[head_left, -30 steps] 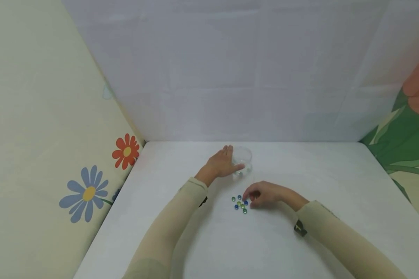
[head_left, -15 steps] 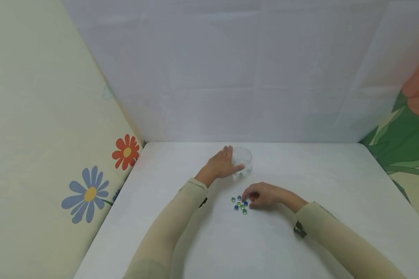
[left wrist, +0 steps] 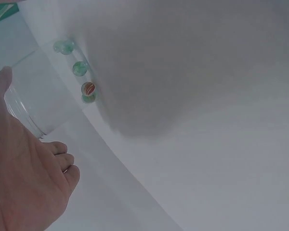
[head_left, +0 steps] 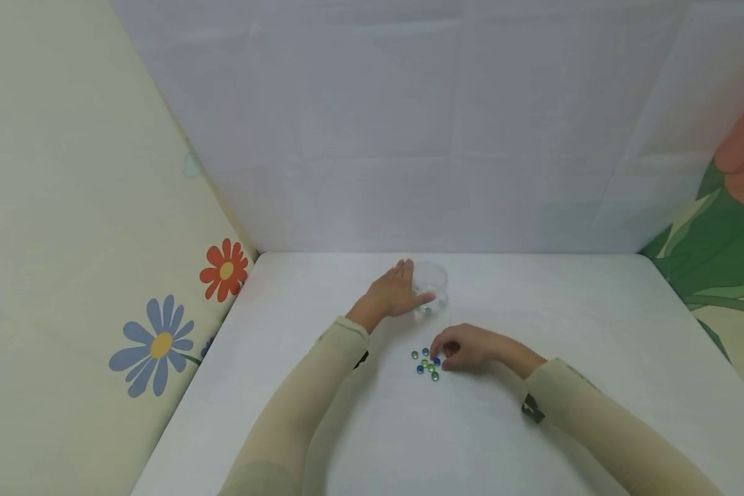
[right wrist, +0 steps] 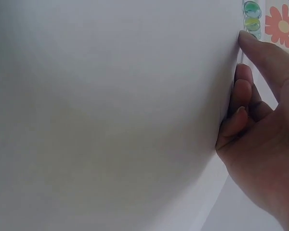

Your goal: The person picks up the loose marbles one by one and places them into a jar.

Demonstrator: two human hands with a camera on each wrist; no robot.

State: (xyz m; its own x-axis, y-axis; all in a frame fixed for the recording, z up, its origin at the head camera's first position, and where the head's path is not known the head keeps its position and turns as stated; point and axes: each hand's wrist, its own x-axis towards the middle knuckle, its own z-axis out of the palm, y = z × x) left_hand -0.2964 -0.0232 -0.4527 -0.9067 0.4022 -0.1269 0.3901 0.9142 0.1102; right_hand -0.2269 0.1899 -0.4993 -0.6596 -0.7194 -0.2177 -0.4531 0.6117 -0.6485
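A clear jar [head_left: 437,279] stands near the back of the table, with several green marbles and one red-striped marble [left wrist: 88,88] at its bottom in the left wrist view. My left hand [head_left: 393,289] rests along the jar's left side, fingers straight and thumb reaching across its front. A cluster of green, blue and yellow-green marbles [head_left: 430,367] lies on the table in front of the jar. At the right edge of that cluster is my right hand [head_left: 474,346], its thumb and index fingertip apart beside a blue marble [head_left: 437,360] and the other fingers curled.
The white table [head_left: 372,441] runs back to a pale cloth wall [head_left: 372,138]. Panels with printed flowers, one a red flower [head_left: 226,270], border the left and right sides. Both forearms in light sleeves [head_left: 297,399] reach over the table.
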